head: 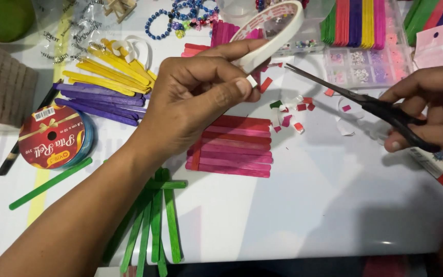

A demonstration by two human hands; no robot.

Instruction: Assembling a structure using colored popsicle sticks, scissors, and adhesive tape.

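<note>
The white glossy table [303, 205] carried everything, w/ its near edge along the bottom of the view. The left hand [190, 97] reached in from the near-left corner to approx. the table's middle, fingers curled narrow around a white roll of double-sided tape [275, 31], w/ a small white tape end pinched betw. thumb and forefinger. The right hand [431, 110] came in at the right edge, fingers closed through the handles of black scissors [370, 102]; blades parted a little, tips pointing toward the roll, just short of it.

Under the left hand lay a flat raft of red and pink craft sticks [234, 149], mid-table. Loose green craft sticks [155, 215] fanned at the near edge; yellow and purple craft sticks [108, 90] spread toward the far-left corner. A red-labelled spool of blue ribbon [52, 136] sat by the left edge. A clear bead box [367, 66] w/ stacked coloured sticks stood at the far-right corner; a blue bead bracelet [162, 23] at the far edge. Tiny red, white and green paper scraps [290, 110] were scattered betw. raft and scissors.
</note>
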